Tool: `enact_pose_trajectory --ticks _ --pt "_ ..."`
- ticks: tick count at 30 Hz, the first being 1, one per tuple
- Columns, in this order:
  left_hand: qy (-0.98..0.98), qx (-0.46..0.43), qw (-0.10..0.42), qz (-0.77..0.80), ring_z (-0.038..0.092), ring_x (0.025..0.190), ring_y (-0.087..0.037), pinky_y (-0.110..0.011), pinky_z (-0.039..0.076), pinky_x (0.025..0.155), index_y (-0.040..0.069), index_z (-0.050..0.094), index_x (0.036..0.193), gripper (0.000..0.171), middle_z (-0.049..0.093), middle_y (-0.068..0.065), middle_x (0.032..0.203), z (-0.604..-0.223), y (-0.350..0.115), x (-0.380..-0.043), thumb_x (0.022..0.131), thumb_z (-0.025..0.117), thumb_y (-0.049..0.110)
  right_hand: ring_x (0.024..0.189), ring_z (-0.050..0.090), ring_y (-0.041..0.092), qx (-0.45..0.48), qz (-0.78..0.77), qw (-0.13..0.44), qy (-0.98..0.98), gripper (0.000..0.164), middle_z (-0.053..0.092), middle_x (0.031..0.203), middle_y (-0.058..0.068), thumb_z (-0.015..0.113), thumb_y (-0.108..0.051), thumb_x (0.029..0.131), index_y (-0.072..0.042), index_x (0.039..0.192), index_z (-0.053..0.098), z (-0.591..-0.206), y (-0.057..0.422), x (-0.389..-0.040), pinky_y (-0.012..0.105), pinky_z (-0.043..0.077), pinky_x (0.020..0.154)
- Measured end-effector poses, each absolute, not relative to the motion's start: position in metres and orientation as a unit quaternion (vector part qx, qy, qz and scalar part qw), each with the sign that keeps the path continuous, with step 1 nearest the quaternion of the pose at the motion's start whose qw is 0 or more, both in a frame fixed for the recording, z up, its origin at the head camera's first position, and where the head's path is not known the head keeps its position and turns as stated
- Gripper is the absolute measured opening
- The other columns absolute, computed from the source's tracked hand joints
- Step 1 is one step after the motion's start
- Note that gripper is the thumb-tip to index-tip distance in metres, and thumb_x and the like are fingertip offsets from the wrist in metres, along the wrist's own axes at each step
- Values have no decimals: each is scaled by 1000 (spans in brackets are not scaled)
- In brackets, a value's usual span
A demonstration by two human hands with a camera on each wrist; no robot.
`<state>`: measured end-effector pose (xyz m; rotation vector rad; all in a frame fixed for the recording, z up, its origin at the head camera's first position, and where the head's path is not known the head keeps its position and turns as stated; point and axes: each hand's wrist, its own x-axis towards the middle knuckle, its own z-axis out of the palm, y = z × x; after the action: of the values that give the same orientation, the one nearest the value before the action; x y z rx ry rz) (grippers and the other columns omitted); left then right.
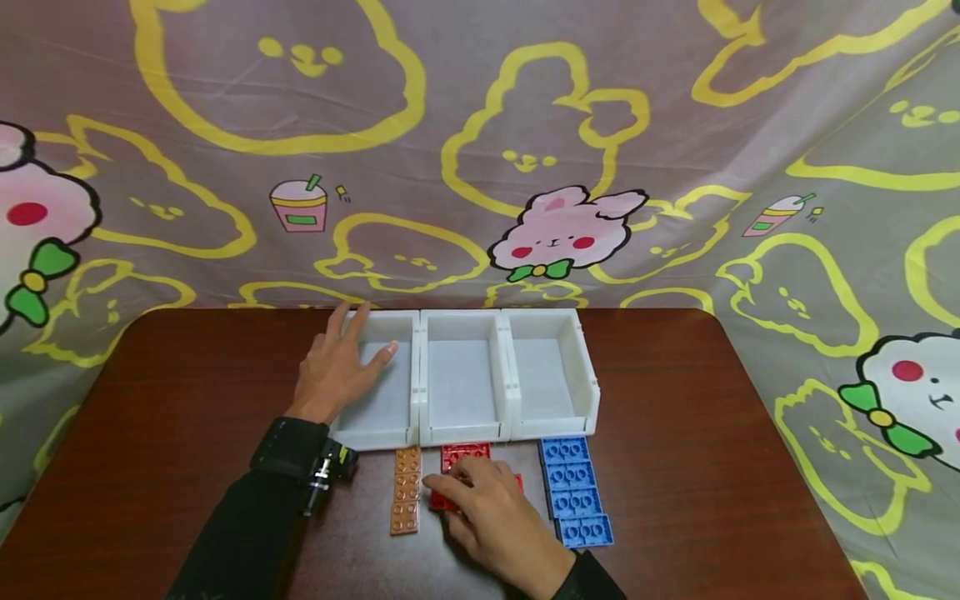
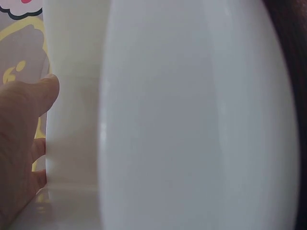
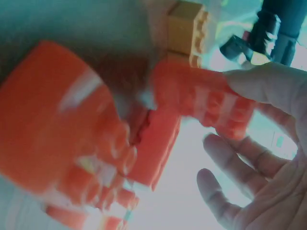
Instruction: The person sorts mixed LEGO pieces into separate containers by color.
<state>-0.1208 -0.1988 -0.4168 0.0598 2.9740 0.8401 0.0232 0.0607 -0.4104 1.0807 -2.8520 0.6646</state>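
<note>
My left hand rests over the left side of the leftmost white bin, its thumb and fingers spread and holding nothing. In the left wrist view the white bin wall fills most of the picture beside the hand. Over the red bricks, my right hand works between the brown and blue rows. The right wrist view shows the thumb and a finger pinching a red brick, with other red bricks close by. My right hand covers part of the red group.
The middle bin and right bin adjoin the leftmost one in a row. Brown bricks lie in a column left of the red group, and several blue bricks to its right. A patterned cloth hangs behind the table.
</note>
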Motion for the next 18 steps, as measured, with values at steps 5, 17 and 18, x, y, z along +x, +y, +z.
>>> enact_pose_trajectory --ticks 5,17,18 --pt "962 19 25 270 30 136 -61 -78 36 93 17 17 163 83 8 -19 167 -419 -198 -121 99 55 55 100 61 15 330 213 21 -919 24 65 109 0 81 -18 85 -16 108 75 -413 69 21 36 50 89" --pt "964 14 19 266 33 135 -60 -77 37 92 17 18 163 83 9 -19 167 -417 -195 -117 99 55 54 95 63 17 317 159 66 -933 18 66 101 -1 83 -16 81 -16 96 73 -431 85 21 39 51 85" --pt "964 13 19 265 33 135 -59 -77 37 93 17 17 163 83 9 -19 167 -417 -195 -117 99 55 55 95 63 18 313 152 67 -935 17 66 101 -1 83 -17 82 -16 96 73 -432 85 21 40 52 85"
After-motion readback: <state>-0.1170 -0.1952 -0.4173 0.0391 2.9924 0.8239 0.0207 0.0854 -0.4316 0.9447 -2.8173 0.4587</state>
